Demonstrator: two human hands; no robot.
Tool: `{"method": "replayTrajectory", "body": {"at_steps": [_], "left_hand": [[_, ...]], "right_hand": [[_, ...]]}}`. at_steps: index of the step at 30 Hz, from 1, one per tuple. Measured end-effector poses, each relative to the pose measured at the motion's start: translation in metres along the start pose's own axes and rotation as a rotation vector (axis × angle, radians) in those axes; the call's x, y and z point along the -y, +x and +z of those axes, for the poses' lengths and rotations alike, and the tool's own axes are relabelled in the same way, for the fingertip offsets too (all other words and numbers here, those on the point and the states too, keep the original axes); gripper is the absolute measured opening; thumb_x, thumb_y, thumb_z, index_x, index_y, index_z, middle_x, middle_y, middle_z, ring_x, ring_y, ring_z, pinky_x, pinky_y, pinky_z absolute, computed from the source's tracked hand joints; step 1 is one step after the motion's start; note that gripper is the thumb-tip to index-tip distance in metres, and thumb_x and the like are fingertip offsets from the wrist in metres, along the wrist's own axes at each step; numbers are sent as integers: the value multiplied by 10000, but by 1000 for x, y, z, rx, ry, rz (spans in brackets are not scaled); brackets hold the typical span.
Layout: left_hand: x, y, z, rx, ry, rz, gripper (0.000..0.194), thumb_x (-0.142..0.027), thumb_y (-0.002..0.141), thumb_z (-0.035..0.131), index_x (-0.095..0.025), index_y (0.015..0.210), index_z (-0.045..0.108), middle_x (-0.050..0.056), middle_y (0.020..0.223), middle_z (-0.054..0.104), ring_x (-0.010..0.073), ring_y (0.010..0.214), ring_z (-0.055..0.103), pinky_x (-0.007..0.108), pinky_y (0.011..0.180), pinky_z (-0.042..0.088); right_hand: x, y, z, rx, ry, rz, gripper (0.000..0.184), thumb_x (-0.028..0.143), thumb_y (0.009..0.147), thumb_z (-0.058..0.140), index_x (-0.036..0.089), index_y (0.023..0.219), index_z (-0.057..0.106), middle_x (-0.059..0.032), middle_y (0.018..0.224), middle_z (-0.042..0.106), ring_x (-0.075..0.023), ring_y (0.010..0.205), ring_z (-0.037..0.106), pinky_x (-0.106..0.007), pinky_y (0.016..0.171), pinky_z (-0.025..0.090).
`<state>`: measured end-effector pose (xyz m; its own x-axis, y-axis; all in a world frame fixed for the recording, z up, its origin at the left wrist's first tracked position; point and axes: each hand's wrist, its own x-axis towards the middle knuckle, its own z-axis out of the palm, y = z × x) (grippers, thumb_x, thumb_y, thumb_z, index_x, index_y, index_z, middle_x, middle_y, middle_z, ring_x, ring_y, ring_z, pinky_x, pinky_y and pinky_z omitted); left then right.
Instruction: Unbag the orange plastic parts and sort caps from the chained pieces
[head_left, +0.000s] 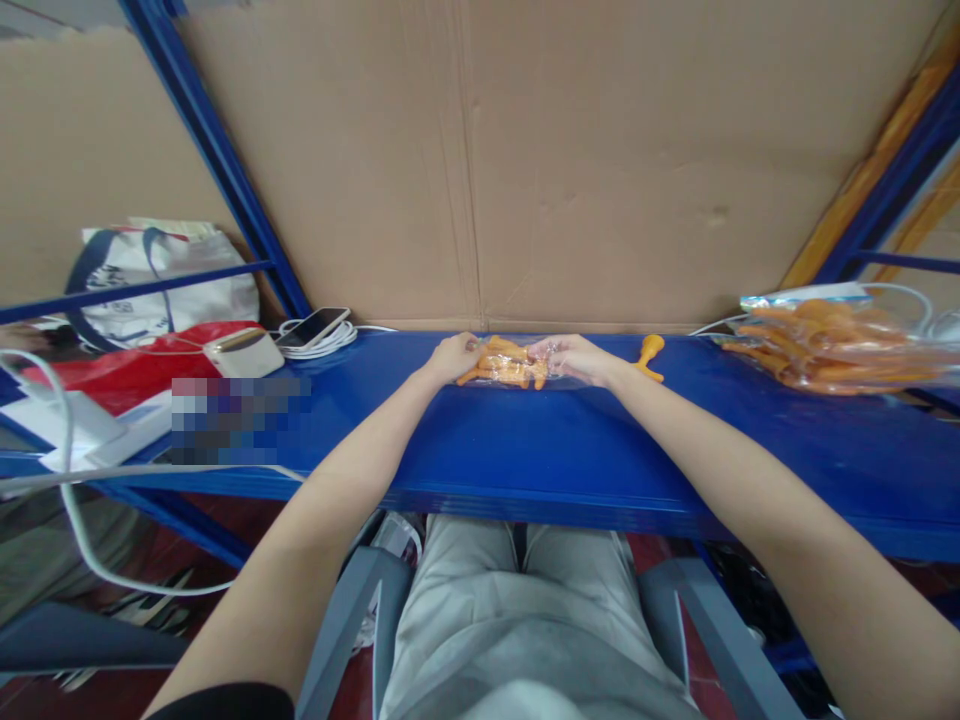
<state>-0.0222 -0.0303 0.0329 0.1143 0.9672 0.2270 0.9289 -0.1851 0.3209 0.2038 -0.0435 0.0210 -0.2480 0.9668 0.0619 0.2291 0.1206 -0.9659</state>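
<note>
A clear plastic bag with orange plastic pieces point(504, 362) lies on the blue table between my hands. At its left end my left hand point(455, 357) has its fingers closed on the bag's edge. My right hand point(568, 357) pinches the clear film at the other end, its fingertips bent over the plastic. Just beyond my right wrist, a loose orange piece with a rounded knob point(651, 352) rests on the table, partly covered by my forearm. The exact shapes inside the bag are blurred by the shiny film.
A larger clear bag of orange pieces point(817, 345) lies at the right. On the left are a phone point(313, 327) on a coiled white cable, a white power bank point(244, 352), a red bag point(142, 368) and a white tote point(180, 285). Cardboard point(570, 170) walls the back.
</note>
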Motion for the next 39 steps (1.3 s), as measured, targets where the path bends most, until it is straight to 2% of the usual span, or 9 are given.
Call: {"method": "replayTrajectory", "body": {"at_steps": [9,14,20,25,28,31,34,37,39], "left_hand": [[3,-1,4,-20,167,-1,428,-416,958,477,-174,1243,686,114,1228,728,275,1167,669,290,941,516],[5,-1,5,19,214,10,508,-469,991,383,-167,1302,649,126,1256,716,283,1181,666,298,946,511],[5,0,4,36,227,39,475,-449,992,388,-174,1252,676,112,1231,730,266,1165,676,274,926,513],[6,1,4,26,222,19,480,-442,988,396,-151,1244,680,144,1224,726,293,1151,681,315,942,517],[6,1,3,18,229,-16,488,-447,987,392,-145,1239,681,161,1229,720,305,1160,675,340,959,516],[8,0,1,19,240,-63,507,-454,990,371,-142,1245,679,173,1251,707,321,1172,668,370,961,523],[10,-1,-3,10,242,-101,528,-464,990,356,-139,1249,681,181,1266,699,336,1184,659,388,954,534],[11,-2,-7,16,233,-138,523,-467,982,369,-147,1245,687,176,1278,695,339,1194,654,385,952,539],[11,-2,-8,33,228,-156,530,-466,981,367,-138,1249,685,181,1289,688,341,1201,650,384,953,540]], "right_hand": [[3,-1,-2,-244,-406,-17,134,55,685,544,150,687,638,-22,705,667,-121,669,585,-209,621,454],[0,2,-6,-96,-473,67,102,84,720,549,152,707,624,-21,657,653,-108,593,546,-184,511,376],[-4,3,-8,-6,-337,9,127,131,754,594,160,853,669,-49,847,730,-122,711,620,-196,629,471],[2,2,-8,34,-599,-69,152,87,738,555,146,764,692,-24,752,703,-143,722,640,-219,688,493],[11,-2,-18,-83,-959,-37,212,78,773,536,135,833,731,-90,831,737,-211,857,690,-265,769,506],[18,-10,-39,-321,-1249,31,296,143,863,502,78,1020,743,-249,1061,722,-338,1079,670,-397,911,491],[17,-18,-62,-481,-1318,123,424,168,918,409,-9,1207,665,-331,1212,642,-388,1225,590,-460,983,453],[5,-24,-85,-656,-1287,229,475,166,933,378,-21,1315,587,-336,1332,567,-389,1318,511,-495,1034,414],[-7,-24,-100,-664,-1241,353,483,201,947,392,0,1347,571,-337,1374,540,-396,1341,492,-516,1042,408]]}}
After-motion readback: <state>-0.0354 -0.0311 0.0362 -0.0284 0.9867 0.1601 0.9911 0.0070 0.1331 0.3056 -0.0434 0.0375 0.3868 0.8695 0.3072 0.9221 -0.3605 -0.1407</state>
